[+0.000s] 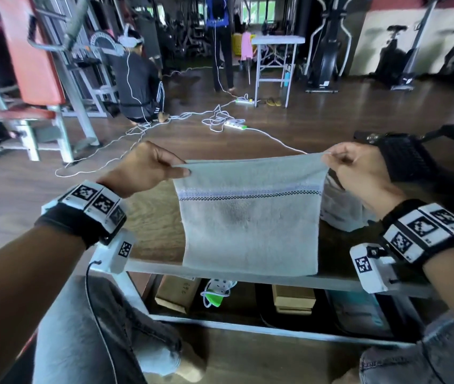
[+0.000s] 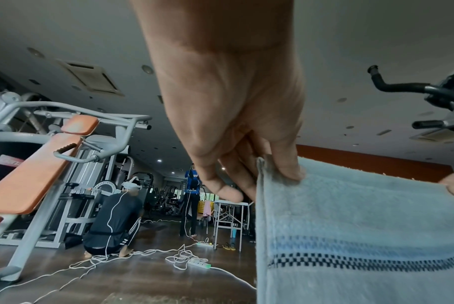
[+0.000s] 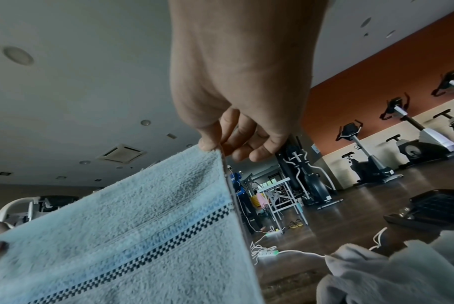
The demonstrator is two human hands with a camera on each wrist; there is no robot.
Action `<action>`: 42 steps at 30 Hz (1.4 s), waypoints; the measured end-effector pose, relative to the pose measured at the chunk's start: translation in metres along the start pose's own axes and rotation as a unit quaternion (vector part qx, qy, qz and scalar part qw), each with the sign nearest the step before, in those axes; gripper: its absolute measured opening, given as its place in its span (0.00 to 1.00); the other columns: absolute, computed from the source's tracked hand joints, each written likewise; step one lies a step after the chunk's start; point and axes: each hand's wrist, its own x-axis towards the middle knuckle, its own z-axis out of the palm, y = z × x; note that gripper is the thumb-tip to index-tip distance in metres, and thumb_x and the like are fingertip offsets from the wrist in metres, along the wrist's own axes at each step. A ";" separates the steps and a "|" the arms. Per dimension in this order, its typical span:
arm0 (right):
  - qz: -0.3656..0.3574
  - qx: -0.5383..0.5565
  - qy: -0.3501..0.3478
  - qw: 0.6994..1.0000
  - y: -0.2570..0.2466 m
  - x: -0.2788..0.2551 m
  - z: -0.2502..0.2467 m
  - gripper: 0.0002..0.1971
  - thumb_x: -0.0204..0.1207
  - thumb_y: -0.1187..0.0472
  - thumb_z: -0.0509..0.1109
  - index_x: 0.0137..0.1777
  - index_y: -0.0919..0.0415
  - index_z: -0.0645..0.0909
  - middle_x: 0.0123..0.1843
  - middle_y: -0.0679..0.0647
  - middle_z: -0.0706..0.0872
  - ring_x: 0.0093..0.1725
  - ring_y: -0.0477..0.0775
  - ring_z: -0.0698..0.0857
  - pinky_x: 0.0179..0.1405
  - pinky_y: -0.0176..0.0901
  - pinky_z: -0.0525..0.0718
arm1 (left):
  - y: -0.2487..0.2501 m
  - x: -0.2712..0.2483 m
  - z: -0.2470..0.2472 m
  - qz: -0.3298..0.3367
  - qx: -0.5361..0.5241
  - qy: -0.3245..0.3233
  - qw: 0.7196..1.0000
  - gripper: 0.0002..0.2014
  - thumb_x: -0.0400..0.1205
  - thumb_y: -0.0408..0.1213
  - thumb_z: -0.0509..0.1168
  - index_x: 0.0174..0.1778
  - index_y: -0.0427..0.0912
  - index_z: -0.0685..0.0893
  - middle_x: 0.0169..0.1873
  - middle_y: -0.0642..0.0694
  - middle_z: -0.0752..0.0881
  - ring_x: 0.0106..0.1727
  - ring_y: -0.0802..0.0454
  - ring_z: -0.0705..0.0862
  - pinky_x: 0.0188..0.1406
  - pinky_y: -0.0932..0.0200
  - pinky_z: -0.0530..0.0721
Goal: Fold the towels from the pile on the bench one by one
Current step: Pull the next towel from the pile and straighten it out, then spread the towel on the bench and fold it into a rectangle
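A pale blue towel [image 1: 249,225] with a blue band and a black checkered stripe hangs stretched in the air above the wooden bench [image 1: 153,234]. My left hand [image 1: 148,169] pinches its top left corner between thumb and fingers. My right hand [image 1: 356,167] pinches the top right corner. The towel's lower edge hangs near the bench's front rail. In the left wrist view the thumb presses on the towel [image 2: 363,236]. In the right wrist view the thumb and forefinger pinch the towel [image 3: 132,232] at its corner. A heap of whitish towels [image 1: 342,209] lies on the bench behind the right side.
A dark bag [image 1: 405,159] sits at the bench's right end. Boxes [image 1: 176,293] and a power strip [image 1: 216,291] lie on the shelf below. White cables [image 1: 192,117] trail on the floor ahead. A person crouches [image 1: 137,87] by a gym machine [image 1: 32,70] at left.
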 end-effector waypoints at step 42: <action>0.043 -0.080 -0.473 0.877 0.089 -0.066 0.032 0.00 0.81 0.60 0.73 0.49 0.55 0.84 0.45 0.58 0.91 0.45 0.52 0.87 0.54 0.55 0.84 | -0.122 -0.058 0.035 -0.058 0.125 -0.265 0.954 0.04 0.78 0.39 0.74 0.41 0.55 0.90 0.37 0.63 0.91 0.44 0.64 0.90 0.46 0.69 0.84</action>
